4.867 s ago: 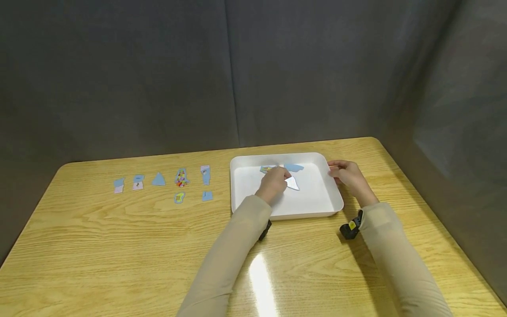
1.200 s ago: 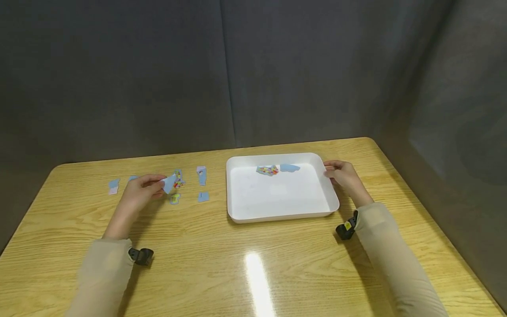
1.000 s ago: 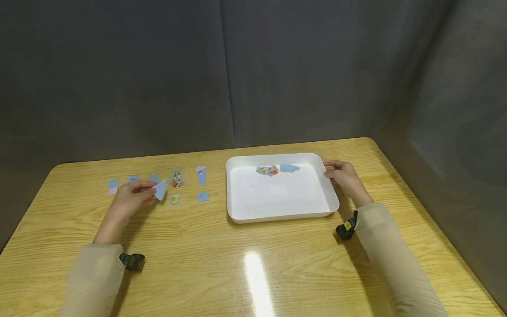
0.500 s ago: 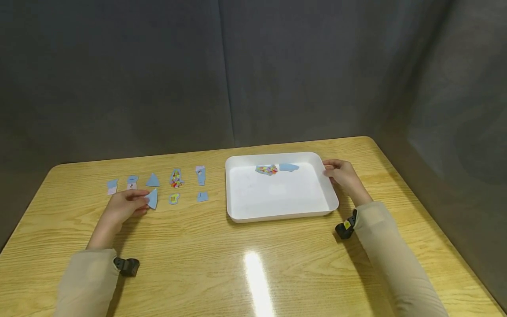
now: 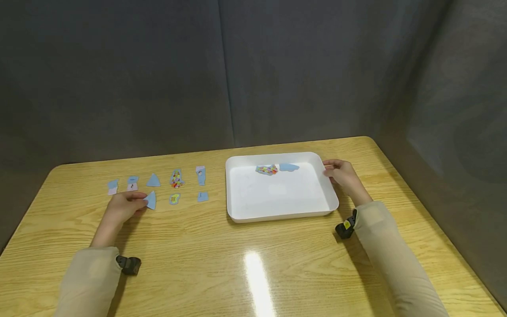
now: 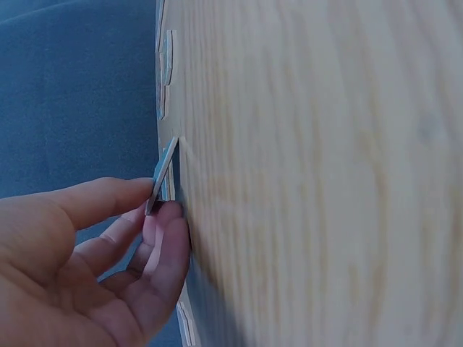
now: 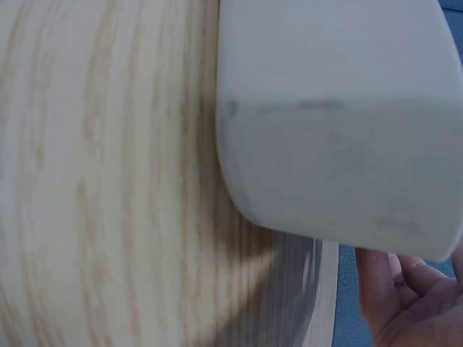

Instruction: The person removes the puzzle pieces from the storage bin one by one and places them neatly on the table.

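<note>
In the head view my left hand [image 5: 123,206] pinches a blue triangular puzzle piece [image 5: 151,200] by its left side. The left wrist view shows this puzzle piece [image 6: 163,173] tilted between thumb and fingers, its far tip at or very near the wood. Just behind it another blue triangular piece [image 5: 153,180] lies flat. My right hand [image 5: 343,177] holds the right wall of a white tray [image 5: 282,216]; some of its fingers are hidden by the tray. Inside the tray, along the back, lie a multicoloured piece [image 5: 267,170] and a blue piece [image 5: 288,167].
Left of the held piece's column lie a blue-and-pink piece [image 5: 112,186] and a similar piece [image 5: 132,182]. To the right are a multicoloured piece [image 5: 176,178], a yellow piece [image 5: 174,198], a tall blue piece [image 5: 200,175] and a small blue one [image 5: 203,196]. Dark curtains border the wooden table [image 5: 190,259].
My left hand has carried the triangular piece from the tray leftward, then lowered it in front of the other blue triangle. My right hand has stayed at the tray's right side.
</note>
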A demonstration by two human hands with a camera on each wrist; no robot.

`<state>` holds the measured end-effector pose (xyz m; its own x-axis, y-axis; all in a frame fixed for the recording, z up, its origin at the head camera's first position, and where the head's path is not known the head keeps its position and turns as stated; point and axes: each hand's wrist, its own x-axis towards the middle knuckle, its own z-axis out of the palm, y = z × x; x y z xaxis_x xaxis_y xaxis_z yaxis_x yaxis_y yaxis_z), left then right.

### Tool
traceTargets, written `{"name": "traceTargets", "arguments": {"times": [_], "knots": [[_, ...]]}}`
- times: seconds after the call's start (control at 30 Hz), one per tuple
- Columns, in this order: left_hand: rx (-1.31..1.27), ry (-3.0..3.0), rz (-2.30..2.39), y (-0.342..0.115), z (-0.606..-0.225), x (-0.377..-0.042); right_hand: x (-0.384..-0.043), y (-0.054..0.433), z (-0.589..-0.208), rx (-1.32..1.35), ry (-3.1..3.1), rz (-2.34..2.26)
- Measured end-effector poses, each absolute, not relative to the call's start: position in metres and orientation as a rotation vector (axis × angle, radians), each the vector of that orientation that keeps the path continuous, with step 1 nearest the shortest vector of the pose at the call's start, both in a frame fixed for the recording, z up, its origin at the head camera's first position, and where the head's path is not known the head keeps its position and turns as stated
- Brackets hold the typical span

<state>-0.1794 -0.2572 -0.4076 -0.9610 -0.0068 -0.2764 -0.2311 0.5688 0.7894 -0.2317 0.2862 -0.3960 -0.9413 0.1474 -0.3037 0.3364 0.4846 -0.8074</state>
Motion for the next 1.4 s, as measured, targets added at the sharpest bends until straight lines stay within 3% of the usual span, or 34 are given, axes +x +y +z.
{"name": "traceTargets", "arguments": {"times": [0.97, 1.4], "knots": [[-0.176, 2.613, 1.300, -0.248, -0.398, -0.182, -0.232, 0.288, -0.398, 0.408, 2.540, -1.447], [-0.048, 2.524, 1.516, -0.193, -0.379, -0.191, -0.232, 0.286, -0.396, 0.432, 2.538, -1.432]]}}
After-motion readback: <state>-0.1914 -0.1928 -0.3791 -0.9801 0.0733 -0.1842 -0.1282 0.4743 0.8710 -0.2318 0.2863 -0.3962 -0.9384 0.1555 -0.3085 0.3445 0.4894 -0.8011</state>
